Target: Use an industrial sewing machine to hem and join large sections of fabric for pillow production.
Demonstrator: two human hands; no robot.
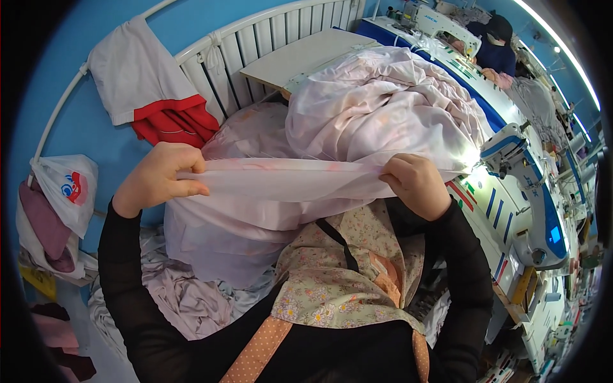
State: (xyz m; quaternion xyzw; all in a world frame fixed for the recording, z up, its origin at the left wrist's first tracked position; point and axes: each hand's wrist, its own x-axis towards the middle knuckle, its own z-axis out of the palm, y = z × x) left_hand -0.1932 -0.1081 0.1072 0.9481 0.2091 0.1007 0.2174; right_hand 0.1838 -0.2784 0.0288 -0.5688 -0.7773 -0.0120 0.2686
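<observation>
At the far left a plastic bag (82, 185) hangs by the wall, with a white and red garment (137, 73) draped over a rail to its right; both are apart from the work and pose little risk; the left hand (167, 175) is closed around the near end of a pale pink cloth (281, 179), finger and thumb on either side of it; how firm that grip is I cannot tell, and a loose pinch could let the end slip if the pull became uneven; below lies a rumpled pile of fabric (191, 300), where a dropped end could get mixed in.

Between the hands, which are well apart, the pale pink cloth is drawn out in a nearly straight band in front of the person's chest; fine threads stick out along its upper edge, so tugging hard could fray it further or stretch it out of shape; its lower part hangs near the apron (319, 281) and could catch or crease there.

Behind the band sits a big heap of cloth (383, 102); its weight could drag on the band or twist it; the right hand (415, 185) pinches the other end, its fingertips on the fabric; further right, the heap's edge comes near the lit needle area of a sewing machine (539, 198) on the white bench (495, 204); a stray fold could snag there.
</observation>
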